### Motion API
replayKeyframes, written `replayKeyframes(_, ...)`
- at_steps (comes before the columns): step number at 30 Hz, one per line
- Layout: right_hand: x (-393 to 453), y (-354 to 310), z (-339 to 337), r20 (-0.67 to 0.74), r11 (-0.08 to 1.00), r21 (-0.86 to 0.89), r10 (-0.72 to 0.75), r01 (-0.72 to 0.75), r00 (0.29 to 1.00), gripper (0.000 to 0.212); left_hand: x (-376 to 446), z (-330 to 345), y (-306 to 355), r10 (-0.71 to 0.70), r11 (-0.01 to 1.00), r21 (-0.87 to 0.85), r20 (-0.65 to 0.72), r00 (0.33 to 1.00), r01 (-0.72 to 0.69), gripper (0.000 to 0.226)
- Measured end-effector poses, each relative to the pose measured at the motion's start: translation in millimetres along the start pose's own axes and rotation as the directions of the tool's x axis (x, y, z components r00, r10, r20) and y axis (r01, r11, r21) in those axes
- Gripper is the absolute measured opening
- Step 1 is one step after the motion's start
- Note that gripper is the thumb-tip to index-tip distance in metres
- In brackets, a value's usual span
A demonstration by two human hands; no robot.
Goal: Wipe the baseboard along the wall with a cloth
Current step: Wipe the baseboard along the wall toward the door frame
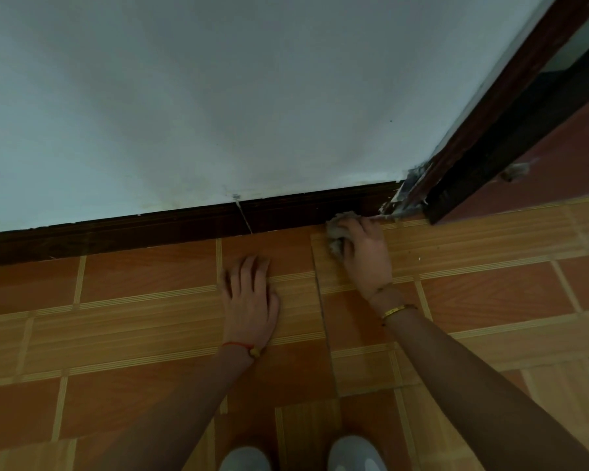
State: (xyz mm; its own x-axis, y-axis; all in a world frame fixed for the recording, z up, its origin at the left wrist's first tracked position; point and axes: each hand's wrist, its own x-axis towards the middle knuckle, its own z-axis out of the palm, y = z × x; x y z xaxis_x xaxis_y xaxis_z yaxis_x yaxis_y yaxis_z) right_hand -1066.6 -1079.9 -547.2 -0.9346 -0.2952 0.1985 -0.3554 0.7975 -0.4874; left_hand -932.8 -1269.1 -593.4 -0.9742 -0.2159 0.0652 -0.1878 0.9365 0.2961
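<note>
a grey cloth [337,232] is held against the foot of a dark baseboard [150,229] near a door frame [483,130].

the crumpled cloth is gripped by the right hand [364,256], whose fingers are curled round it, and it is pressed where the dark brown baseboard meets the tiled floor [133,300], just left of the door frame's chipped lower end. the left hand [249,297] is laid flat on the orange, wood-patterned tiles, fingers straight and slightly spread, nothing held, a little way out from the baseboard. a gold bangle [393,311] is worn on the right wrist and a red string bracelet [240,346] on the left. a pale wall [218,96] is seen above the baseboard, and two light grey shoe tips [245,458] are seen at the bottom edge.
</note>
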Motion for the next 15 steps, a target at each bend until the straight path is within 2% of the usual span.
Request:
replayKeyframes(5, 3.8, 51.0, -26.9, -0.173, 0.962, -0.096, 0.238, -0.257, 0.956, 0.035, -1.5, 1.0, -0.9, 0.0, 1.0, -0.006, -0.016, 1.0, 0.0, 0.051)
replayKeyframes(7, 5.5, 58.4, -28.3, -0.178, 0.947, -0.076, 0.294, -0.311, 0.939, 0.038, -1.8, 1.2, -0.5, -0.003, 1.0, -0.017, -0.026, 1.0, 0.002, 0.051)
replayKeyframes(10, 3.8, 52.0, -22.8, -0.131, 0.972, -0.025, 0.228, -0.233, 0.965, 0.033, -1.8, 1.6, 0.2, 0.003, 1.0, -0.029, -0.042, 0.999, -0.004, 0.051)
replayKeyframes(15, -5.0, 15.2, -6.8, 0.001, 0.999, 0.037, 0.013, -0.013, 1.0, 0.033, -2.9, 1.7, -1.5, 0.008, 0.999, -0.035, -0.049, 0.999, -0.01, 0.052)
